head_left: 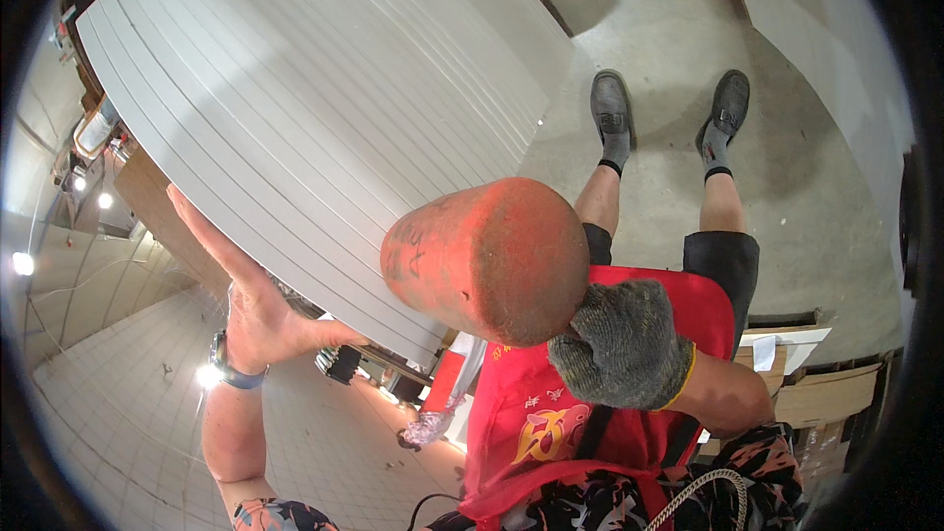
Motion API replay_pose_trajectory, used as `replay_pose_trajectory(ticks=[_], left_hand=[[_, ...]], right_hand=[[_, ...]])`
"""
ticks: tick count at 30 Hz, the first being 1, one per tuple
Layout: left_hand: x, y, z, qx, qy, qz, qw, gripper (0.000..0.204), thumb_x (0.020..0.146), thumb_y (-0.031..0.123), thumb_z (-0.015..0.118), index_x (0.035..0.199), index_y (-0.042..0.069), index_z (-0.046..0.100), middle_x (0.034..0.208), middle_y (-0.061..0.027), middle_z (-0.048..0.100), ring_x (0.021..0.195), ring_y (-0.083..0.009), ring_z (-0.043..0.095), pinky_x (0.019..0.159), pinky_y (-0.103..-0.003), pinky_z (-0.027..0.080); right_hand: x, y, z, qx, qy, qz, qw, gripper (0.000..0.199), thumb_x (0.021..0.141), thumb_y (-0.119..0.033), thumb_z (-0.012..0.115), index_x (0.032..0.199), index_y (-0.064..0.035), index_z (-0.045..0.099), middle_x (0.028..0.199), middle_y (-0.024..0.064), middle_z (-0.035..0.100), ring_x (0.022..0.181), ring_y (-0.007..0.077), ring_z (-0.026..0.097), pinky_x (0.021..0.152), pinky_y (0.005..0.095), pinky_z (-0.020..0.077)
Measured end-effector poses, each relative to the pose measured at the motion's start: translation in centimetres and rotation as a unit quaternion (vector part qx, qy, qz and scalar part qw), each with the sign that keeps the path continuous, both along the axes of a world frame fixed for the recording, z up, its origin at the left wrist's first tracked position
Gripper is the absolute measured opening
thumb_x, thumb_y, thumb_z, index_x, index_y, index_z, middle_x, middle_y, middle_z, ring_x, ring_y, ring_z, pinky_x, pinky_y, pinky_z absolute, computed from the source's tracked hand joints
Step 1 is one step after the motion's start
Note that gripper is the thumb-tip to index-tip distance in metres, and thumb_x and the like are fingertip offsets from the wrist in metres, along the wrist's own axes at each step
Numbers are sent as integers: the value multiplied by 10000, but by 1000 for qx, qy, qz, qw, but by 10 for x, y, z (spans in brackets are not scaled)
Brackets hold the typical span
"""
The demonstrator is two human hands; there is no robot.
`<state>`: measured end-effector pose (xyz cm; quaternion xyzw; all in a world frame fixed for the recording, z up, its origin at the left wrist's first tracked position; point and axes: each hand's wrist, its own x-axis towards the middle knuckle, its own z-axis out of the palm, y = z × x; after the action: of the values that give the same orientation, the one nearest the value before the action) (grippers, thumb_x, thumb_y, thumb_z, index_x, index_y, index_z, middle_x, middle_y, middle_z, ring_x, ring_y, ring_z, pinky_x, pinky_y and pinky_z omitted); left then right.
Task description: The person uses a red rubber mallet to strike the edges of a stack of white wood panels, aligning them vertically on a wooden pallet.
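Note:
A large orange-red mallet (442,256) is in my right hand (624,344), which wears a dark grey knitted glove with a yellow cuff edge. Its worn, dusty head fills the middle of the view, while its handle is mostly hidden by the head and the glove. Beside it rises a stack of pale grey-white boards (324,79), their long edges showing as parallel lines. My bare left hand (261,310) rests against the left edge of this stack, thumb and fingers stretched wide apart. A watch (234,364) is on the left wrist.
My dark shoes (612,106) stand on the grey concrete floor (678,29), right of the stack. A pale surface (846,39) borders the far right. Cardboard and boards (831,393) lie at the lower right. Another person (438,418) appears small at the bottom.

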<state>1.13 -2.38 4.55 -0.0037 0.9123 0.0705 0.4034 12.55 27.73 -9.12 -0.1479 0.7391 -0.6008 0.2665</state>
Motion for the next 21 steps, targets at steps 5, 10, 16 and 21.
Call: replay_pose_trajectory(ticks=[5,10,16,21], left_hand=[[-9,0,-10,48,45,-92,994,1677,395,722,821,1367,53,-370,1460,-257,-339,1425,-379,-92,1135,-538,142],[-9,0,-11,35,49,-116,991,1677,386,745,803,1370,58,-368,1459,-250,-347,1417,-369,-148,1138,-544,101],[-8,1,-12,41,55,-108,992,1677,379,756,794,1378,61,-360,1460,-254,-342,1408,-377,-179,1141,-539,84],[-6,-4,-13,59,56,-105,991,1684,367,749,801,1381,68,-358,1463,-258,-330,1410,-392,-158,1139,-542,93]], right_hand=[[0,-4,2,-15,52,-61,997,571,723,-202,656,1261,-63,525,656,81,545,476,263,531,439,418,402],[-3,-3,4,-53,-7,-29,998,638,732,-198,652,1331,-70,474,643,80,553,460,261,527,426,422,399],[6,0,5,-30,14,-4,999,589,727,-195,666,1288,-84,523,683,118,589,477,294,540,442,425,415],[12,5,-1,-18,-26,-128,991,531,738,-143,663,1231,3,532,809,156,649,514,313,575,481,459,449]])
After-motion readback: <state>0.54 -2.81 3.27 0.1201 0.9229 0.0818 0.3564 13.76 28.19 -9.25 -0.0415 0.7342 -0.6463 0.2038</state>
